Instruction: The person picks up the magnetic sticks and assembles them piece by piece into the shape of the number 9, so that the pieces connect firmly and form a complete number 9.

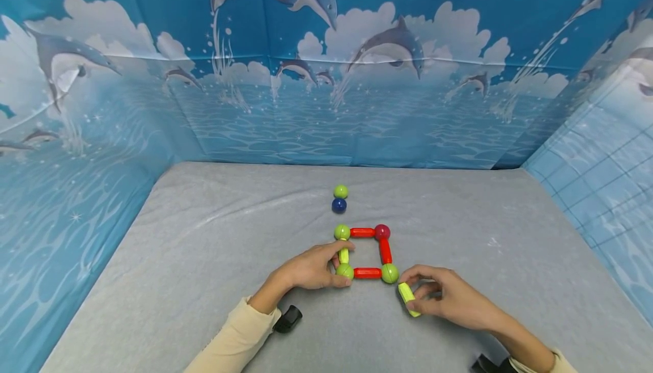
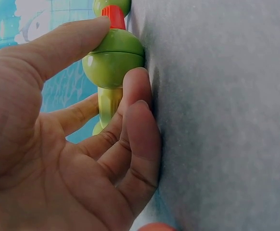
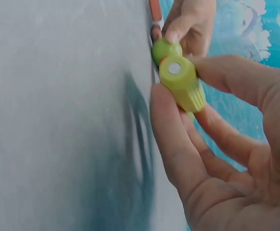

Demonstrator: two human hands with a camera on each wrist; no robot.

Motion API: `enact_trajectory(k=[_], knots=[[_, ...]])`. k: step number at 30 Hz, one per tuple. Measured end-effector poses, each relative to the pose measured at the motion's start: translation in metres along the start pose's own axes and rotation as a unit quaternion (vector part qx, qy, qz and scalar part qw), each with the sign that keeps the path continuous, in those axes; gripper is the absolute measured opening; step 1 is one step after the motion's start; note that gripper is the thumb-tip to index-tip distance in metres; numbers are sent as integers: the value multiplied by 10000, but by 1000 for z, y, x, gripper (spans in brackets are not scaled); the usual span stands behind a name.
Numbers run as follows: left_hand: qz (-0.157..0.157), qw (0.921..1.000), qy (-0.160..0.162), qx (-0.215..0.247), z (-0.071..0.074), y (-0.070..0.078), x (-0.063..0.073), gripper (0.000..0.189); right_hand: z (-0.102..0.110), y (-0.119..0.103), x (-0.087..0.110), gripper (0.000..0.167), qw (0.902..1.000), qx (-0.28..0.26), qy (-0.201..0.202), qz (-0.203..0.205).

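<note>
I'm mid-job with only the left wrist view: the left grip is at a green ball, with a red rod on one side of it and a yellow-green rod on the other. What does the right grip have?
Observer: In the head view, the right grip is holding another yellow-green rod between thumb and fingers.
Operator: Understood. Are any balls lying apart from the pieces joined up here?
Observer: Yes, two: the head view shows a dark blue ball and a green ball close together beyond the far side of the square frame.
</note>
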State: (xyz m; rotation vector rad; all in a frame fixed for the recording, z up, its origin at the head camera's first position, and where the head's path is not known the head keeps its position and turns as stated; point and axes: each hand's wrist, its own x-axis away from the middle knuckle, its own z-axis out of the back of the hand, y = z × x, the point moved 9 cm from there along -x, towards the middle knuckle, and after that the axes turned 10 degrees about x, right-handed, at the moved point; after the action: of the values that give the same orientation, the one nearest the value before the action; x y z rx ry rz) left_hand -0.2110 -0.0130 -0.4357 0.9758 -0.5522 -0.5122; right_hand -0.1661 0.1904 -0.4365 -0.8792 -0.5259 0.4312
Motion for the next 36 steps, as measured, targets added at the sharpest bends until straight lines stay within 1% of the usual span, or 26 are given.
enact_trajectory(k=[4,7,10,15,20,25,32,36], knots=[[-14,10000,6,16,0,0,0,64,-4,-1,-4,53,9993,-327,89,-133],[-16,10000,12,13,-1,0,0,64,-7,2,-6,64,9976,-575,164,-343],[-21,10000,14,-1,-1,0,0,64,-10,7,-8,75,9954,-726,230,-589],[-2,10000,14,-15,-2,0,-1,64,-14,12,-9,83,9926,-846,323,-804],[5,10000,18,-49,-1,0,-1,64,-14,13,-11,85,9911,-812,457,-956],[31,10000,40,-58,0,1,-1,63,-12,15,-15,83,9893,-767,578,-1099],[49,9999,89,-84,0,2,-1,63,-12,12,-18,80,9907,-958,485,-839],[45,9999,84,-76,-1,2,-1,64,-12,14,-18,77,9889,-1057,547,-890]])
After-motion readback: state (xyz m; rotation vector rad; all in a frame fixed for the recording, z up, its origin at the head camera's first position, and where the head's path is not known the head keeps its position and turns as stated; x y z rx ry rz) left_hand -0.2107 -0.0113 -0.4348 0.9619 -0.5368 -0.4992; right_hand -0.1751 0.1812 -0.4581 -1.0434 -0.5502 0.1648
